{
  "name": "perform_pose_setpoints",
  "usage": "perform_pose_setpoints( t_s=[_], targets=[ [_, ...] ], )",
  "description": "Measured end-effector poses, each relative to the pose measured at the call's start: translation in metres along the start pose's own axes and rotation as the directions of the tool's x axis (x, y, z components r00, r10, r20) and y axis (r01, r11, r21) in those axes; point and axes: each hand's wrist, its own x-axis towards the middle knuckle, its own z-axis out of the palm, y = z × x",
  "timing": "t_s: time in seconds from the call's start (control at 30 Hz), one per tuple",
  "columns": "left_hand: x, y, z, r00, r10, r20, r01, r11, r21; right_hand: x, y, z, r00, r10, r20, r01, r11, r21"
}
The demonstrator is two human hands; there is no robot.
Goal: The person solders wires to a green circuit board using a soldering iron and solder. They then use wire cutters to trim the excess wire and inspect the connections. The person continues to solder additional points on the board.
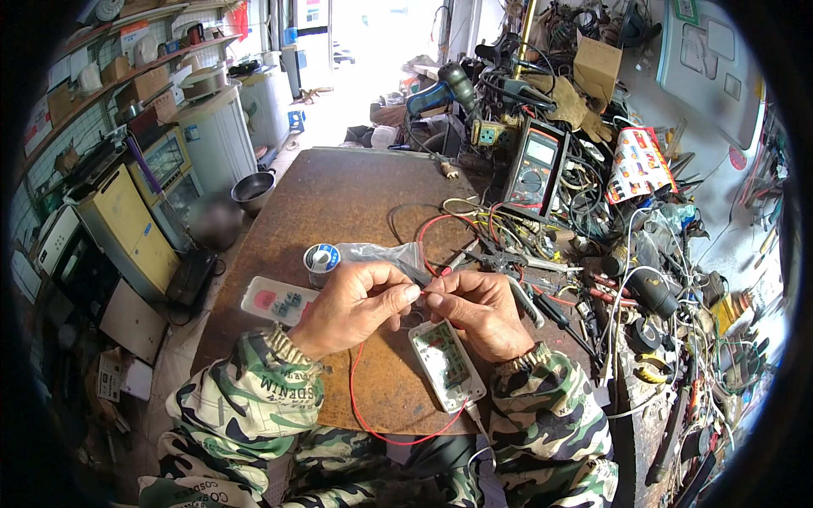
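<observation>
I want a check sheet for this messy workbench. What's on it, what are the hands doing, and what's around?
Surface: brown worn tabletop.
Job's things: thin red wire; white open case with green circuit board.
Clutter: solder spool, black multimeter, pliers and screwdrivers at right.
Grippers: left hand and right hand pinch the red wire.
Cables: tangled wires at right.
Surroundings: shelves, metal bowl.

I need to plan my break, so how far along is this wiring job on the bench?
Done: the white case lies open, its green board exposed. In hand: the left hand and right hand pinch the red wire between their fingertips above it. Left: the solder spool and meter sit untouched, and the case isn't closed.
</observation>
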Motion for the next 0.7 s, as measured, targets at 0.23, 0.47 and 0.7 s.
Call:
perform_pose_setpoints(
  t_s=[0.23, 0.47, 0.7],
  targets=[
    [0.000, -0.003, -0.003, 0.999, -0.014, 0.050, 0.011, 0.997, 0.075, 0.001, -0.005, 0.000, 0.980, -0.182, 0.079, 0.198, 0.901, -0.385],
    [-0.001, -0.001, -0.001, 0.997, -0.022, 0.072, 0.016, 0.997, 0.079, -0.002, -0.008, -0.008, 0.992, -0.083, 0.094, 0.106, 0.956, -0.274],
    [-0.002, -0.005, -0.002, 0.972, 0.231, -0.047, -0.199, 0.910, 0.364, -0.009, -0.039, -0.033, 0.967, 0.094, 0.236, 0.062, 0.815, -0.576]
  ],
)
